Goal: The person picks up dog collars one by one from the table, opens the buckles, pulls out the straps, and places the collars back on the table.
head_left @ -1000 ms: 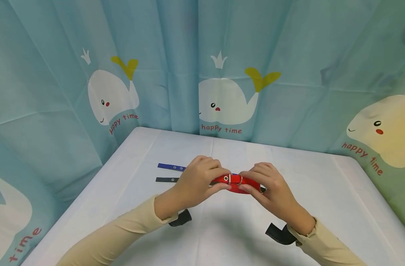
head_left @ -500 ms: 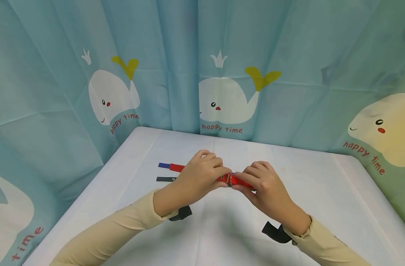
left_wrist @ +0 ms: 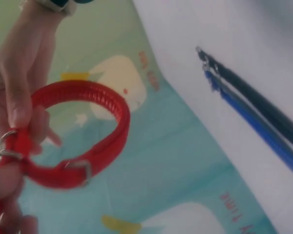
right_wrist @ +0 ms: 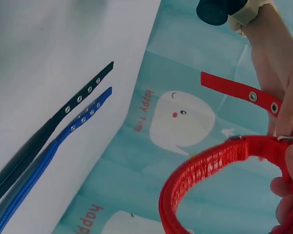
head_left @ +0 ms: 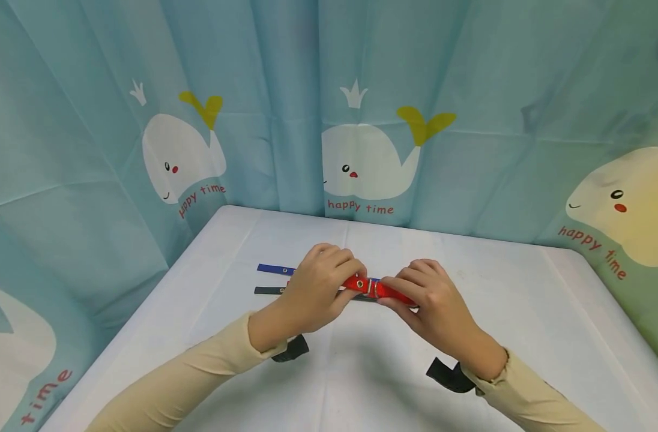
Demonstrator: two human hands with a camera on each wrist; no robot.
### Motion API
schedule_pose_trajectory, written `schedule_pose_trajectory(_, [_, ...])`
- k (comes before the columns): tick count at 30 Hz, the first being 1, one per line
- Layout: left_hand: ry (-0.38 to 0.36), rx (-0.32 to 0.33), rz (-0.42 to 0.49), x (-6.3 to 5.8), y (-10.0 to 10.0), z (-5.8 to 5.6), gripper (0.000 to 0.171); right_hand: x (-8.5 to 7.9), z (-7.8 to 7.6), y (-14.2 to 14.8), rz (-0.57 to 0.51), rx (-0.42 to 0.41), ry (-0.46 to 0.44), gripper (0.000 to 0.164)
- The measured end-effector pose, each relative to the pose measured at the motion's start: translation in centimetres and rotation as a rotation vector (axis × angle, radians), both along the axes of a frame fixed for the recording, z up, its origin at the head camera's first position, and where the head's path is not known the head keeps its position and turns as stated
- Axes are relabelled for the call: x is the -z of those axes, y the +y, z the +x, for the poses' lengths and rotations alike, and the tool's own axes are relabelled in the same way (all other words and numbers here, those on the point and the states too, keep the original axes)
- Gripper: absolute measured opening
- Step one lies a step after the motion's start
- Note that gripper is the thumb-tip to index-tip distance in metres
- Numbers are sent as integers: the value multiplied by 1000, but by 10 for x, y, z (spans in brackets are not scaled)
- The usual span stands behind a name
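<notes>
A red buckled collar (right_wrist: 205,165) is bent into a loop and held up in both hands. My left hand (head_left: 320,288) pinches its strap beside the metal buckle (left_wrist: 10,154). Past those fingers, the free strap end (right_wrist: 229,88) with metal eyelets sticks out in the right wrist view. With curled fingers and thumb, my right hand (head_left: 437,300) grips the band on the buckle's other side. Beyond the hands, a blue collar (right_wrist: 31,178) and a dark collar (right_wrist: 24,156) lie side by side, partly hidden by the hands in the head view.
The collars lie on a white-covered table (head_left: 340,372). A light blue curtain (head_left: 286,150) with whale prints hangs behind it and at the sides. Black straps (head_left: 450,375) hang below both wrists.
The red collar has tilted, so its lower loop no longer shows between the hands. Its strap end swung into sight at the left and is now mostly behind the left hand. Both hands shifted slightly.
</notes>
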State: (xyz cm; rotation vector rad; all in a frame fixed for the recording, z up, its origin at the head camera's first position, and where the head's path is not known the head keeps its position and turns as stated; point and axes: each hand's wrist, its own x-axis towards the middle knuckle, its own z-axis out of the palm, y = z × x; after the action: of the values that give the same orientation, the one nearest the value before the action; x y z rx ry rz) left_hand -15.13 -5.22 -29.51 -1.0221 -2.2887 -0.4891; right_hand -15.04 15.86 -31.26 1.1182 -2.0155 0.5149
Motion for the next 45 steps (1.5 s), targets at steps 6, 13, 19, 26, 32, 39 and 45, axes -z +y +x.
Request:
schedule_pose_trajectory(6, [10, -37, 5, 0, 3, 1, 13, 0, 2, 1, -30, 12, -44, 37])
schedule_pose_trajectory(13, [-77, -12, -32, -2, 3, 4, 16, 0, 2, 3, -75, 15, -52, 40])
schedule_pose_trajectory(19, [-90, -15, -42, -2, 6, 7, 36, 1, 1, 3, -91, 4, -59, 44])
schedule_pose_trajectory(26, [102, -25, -73, 0, 4, 2, 21, 1, -1, 7, -67, 18, -44, 42])
schedule_pose_trajectory(32, [147, -18, -94, 0, 6, 0, 22, 1, -3, 6, -20, 10, -73, 41])
schedule_pose_trajectory(39, [166, -65, -137, 1, 3, -2, 19, 3, -7, 6, 9, 34, -36, 43])
schedule_pose_trajectory(45, [156, -54, -137, 2, 2, -4, 17, 5, -9, 5, 16, -6, -57, 42])
